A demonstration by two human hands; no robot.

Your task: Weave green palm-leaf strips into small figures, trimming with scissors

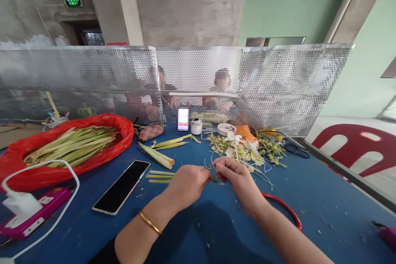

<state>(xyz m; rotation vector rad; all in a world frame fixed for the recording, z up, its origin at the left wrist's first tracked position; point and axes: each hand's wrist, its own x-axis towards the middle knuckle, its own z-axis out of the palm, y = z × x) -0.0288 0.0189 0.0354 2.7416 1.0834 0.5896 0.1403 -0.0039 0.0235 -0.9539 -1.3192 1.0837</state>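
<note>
Above the blue table, my left hand (192, 182) is closed, with a short bit of green stalk (217, 180) showing at its fingertips. My right hand (233, 173) is closed in a pinch close beside it; what its fingers grip is hidden. Cut green stalks (159, 176) lie side by side just left of my left hand, partly covered by it. Behind my hands are thin white strings (207, 164). A thick pale stalk (157, 156) and some thinner green pieces (170, 144) rest farther back.
At left stand a red plastic bag (123, 126) of long green stalks, a phone (122, 187) and a purple power strip (37, 212). Trimmings (244, 152), a tape roll (227, 128) and a white jar (196, 127) lie behind. People sit beyond a perforated metal screen (198, 62).
</note>
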